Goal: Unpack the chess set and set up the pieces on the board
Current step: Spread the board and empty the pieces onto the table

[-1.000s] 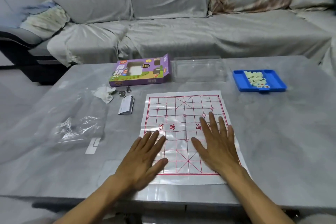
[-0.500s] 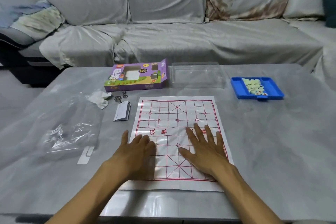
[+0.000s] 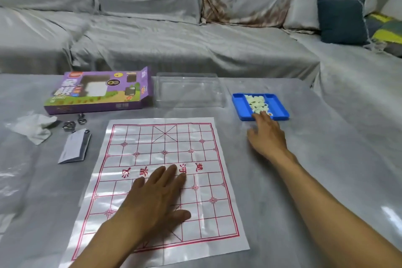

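The thin white plastic board sheet with red grid lines (image 3: 165,180) lies flat at the table's centre, no pieces on it. The left hand (image 3: 155,200) presses it down, fingers straight. At two o'clock from the board, the right hand (image 3: 266,135) reaches the blue plastic tray (image 3: 280,111) of pale round pieces (image 3: 256,102); its fingertips touch the pile, pinch not discernible. Picking the first piece seems the step; next needs a clean single-piece pinch

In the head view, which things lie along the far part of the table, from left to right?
Crumpled white tissue → purple cardboard game box → clear plastic lid → blue plastic tray holding pale chess pieces, which the right hand reaches.
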Demonstrator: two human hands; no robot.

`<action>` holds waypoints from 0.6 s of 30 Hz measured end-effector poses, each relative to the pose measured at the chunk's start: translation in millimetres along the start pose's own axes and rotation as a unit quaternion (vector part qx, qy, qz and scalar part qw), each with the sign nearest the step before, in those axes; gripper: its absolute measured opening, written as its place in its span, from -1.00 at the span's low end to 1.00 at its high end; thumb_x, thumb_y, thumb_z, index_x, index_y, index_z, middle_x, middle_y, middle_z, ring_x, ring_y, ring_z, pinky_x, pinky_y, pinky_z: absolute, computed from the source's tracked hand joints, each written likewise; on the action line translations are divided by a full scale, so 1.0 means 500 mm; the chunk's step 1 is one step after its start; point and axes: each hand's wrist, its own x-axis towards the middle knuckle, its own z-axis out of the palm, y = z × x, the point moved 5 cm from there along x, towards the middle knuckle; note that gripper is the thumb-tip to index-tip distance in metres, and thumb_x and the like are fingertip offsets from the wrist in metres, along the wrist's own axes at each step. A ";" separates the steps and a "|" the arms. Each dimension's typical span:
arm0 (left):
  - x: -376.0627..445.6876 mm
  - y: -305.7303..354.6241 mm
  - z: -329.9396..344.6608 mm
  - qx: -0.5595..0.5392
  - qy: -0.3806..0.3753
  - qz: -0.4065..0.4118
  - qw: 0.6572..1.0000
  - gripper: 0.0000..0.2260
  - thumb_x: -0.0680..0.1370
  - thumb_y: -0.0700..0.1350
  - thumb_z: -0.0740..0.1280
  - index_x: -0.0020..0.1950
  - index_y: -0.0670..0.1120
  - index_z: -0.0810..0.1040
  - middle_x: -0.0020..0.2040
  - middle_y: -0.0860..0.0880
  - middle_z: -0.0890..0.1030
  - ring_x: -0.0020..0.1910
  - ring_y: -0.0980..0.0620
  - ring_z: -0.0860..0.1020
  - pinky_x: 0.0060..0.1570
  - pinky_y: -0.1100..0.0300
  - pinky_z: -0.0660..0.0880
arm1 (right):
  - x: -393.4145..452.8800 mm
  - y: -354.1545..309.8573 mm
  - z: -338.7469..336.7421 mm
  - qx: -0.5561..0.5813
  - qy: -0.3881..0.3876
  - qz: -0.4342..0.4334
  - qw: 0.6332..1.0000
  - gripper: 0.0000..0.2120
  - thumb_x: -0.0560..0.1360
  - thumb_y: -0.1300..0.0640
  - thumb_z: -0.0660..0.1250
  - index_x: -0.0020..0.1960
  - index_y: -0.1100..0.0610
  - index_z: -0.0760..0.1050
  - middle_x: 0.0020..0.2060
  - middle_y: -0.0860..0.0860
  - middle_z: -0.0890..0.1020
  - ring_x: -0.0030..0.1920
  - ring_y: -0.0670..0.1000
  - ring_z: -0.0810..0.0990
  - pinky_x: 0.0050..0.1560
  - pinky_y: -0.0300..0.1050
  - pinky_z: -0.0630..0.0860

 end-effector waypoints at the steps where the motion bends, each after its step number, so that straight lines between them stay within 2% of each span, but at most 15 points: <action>1: -0.001 0.001 -0.005 0.002 0.011 -0.001 1.000 -0.07 0.21 0.45 -0.24 0.57 0.13 -0.04 0.59 0.05 -0.07 0.56 -0.02 0.00 0.42 -0.13 0.17 | 0.015 0.010 0.017 -0.013 -0.012 -0.006 1.000 -0.45 0.61 0.01 0.15 0.56 0.03 0.10 0.57 0.03 0.07 0.54 0.14 0.07 0.43 0.15 0.24; 2: 0.003 0.002 -0.010 0.008 0.024 0.007 1.000 -0.12 0.27 0.45 -0.14 0.54 0.10 0.16 0.57 0.01 0.14 0.51 -0.07 0.21 0.29 -0.18 0.35 | 0.026 0.016 0.032 -0.030 -0.021 -0.018 0.999 -0.45 0.61 0.00 0.12 0.56 0.01 0.07 0.57 0.02 0.05 0.54 0.15 0.03 0.42 0.17 0.24; 3: 0.005 0.000 -0.010 0.012 0.034 0.008 0.999 -0.20 0.31 0.44 -0.04 0.44 0.07 0.37 0.46 -0.02 0.38 0.36 -0.10 0.45 0.07 -0.17 0.52 | 0.034 0.019 0.044 -0.047 -0.024 -0.028 0.998 -0.46 0.62 -0.02 0.10 0.56 0.00 0.06 0.57 0.01 0.05 0.54 0.16 0.01 0.41 0.18 0.25; 4: 0.008 -0.005 -0.004 0.029 0.054 0.009 0.998 -0.27 0.32 0.43 0.03 0.31 0.06 0.52 0.31 -0.01 0.55 0.19 -0.07 0.59 -0.14 -0.08 0.60 | 0.041 0.021 0.049 -0.061 -0.020 -0.033 0.997 -0.47 0.62 -0.03 0.07 0.55 -0.01 0.06 0.57 0.01 0.06 0.54 0.17 0.01 0.39 0.19 0.26; 6: 0.008 0.000 -0.003 0.040 0.070 0.020 0.997 -0.33 0.29 0.43 0.09 0.18 0.07 0.59 0.14 0.04 0.64 0.01 0.00 0.66 -0.31 0.05 0.61 | 0.052 0.026 0.045 -0.080 -0.006 -0.028 0.996 -0.49 0.62 -0.04 0.06 0.54 0.00 0.09 0.55 0.02 0.13 0.49 0.19 0.12 0.34 0.17 0.28; 9: 0.006 0.002 -0.002 0.045 0.063 0.017 0.997 -0.34 0.27 0.44 0.10 0.18 0.09 0.54 0.12 0.07 0.64 -0.01 0.03 0.66 -0.34 0.09 0.60 | 0.057 0.031 0.028 -0.104 -0.003 -0.013 0.995 -0.51 0.61 -0.04 0.07 0.51 0.01 0.15 0.48 0.04 0.24 0.39 0.21 0.24 0.25 0.14 0.30; 11: 0.001 -0.001 -0.012 0.039 0.076 0.009 0.996 -0.32 0.28 0.45 0.09 0.21 0.08 0.51 0.17 0.05 0.62 0.03 0.01 0.65 -0.30 0.05 0.60 | 0.048 0.032 0.024 -0.124 0.006 -0.013 0.992 -0.56 0.60 -0.05 0.07 0.46 0.01 0.25 0.42 0.05 0.30 0.33 0.21 0.28 0.20 0.13 0.31; 12: -0.002 -0.001 -0.018 0.021 0.070 -0.004 0.997 -0.28 0.28 0.45 0.06 0.28 0.08 0.47 0.26 0.04 0.57 0.14 -0.01 0.61 -0.20 -0.03 0.60 | 0.041 0.031 0.020 -0.133 0.018 -0.012 0.991 -0.58 0.60 -0.07 0.07 0.41 0.02 0.32 0.37 0.05 0.35 0.30 0.20 0.30 0.18 0.12 0.31; 13: -0.002 0.001 -0.022 0.008 0.066 -0.004 0.998 -0.20 0.27 0.45 -0.01 0.40 0.08 0.37 0.41 0.04 0.42 0.31 -0.04 0.49 0.00 -0.14 0.54 | 0.029 0.031 0.015 -0.141 0.031 -0.009 0.989 -0.60 0.60 -0.10 0.08 0.36 0.02 0.39 0.32 0.04 0.41 0.27 0.19 0.32 0.16 0.11 0.30; 14: 0.002 0.002 -0.020 0.002 0.049 -0.001 0.999 -0.12 0.24 0.46 -0.09 0.50 0.10 0.20 0.53 0.07 0.21 0.47 -0.03 0.27 0.23 -0.17 0.39 | 0.017 0.032 0.009 -0.150 0.040 -0.006 0.988 -0.62 0.59 -0.13 0.09 0.30 0.01 0.44 0.28 0.03 0.45 0.25 0.18 0.33 0.16 0.11 0.30; 15: 0.000 0.001 -0.017 -0.014 0.010 -0.013 1.000 -0.07 0.21 0.46 -0.16 0.55 0.13 0.04 0.57 0.09 0.02 0.54 0.00 0.07 0.37 -0.13 0.24 | 0.004 0.034 0.004 -0.157 0.044 -0.003 0.987 -0.63 0.58 -0.15 0.10 0.24 0.00 0.49 0.23 0.02 0.48 0.23 0.17 0.35 0.16 0.11 0.30; 16: -0.003 0.003 -0.017 -0.016 -0.013 -0.020 1.000 -0.08 0.23 0.47 -0.16 0.56 0.14 -0.04 0.58 0.11 -0.07 0.55 0.03 -0.03 0.41 -0.09 0.16 | -0.012 0.040 -0.004 -0.160 0.044 0.001 0.986 -0.65 0.57 -0.18 0.12 0.18 -0.02 0.52 0.19 0.01 0.51 0.22 0.16 0.36 0.17 0.11 0.29; 18: -0.005 0.008 -0.022 -0.011 -0.022 -0.025 0.999 -0.20 0.41 0.46 0.01 0.56 0.14 -0.06 0.58 0.11 -0.10 0.55 0.03 -0.05 0.42 -0.05 0.14 | -0.048 0.055 -0.019 -0.154 0.038 0.010 0.987 -0.67 0.54 -0.23 0.17 0.06 -0.04 0.56 0.12 -0.01 0.54 0.20 0.13 0.37 0.19 0.10 0.27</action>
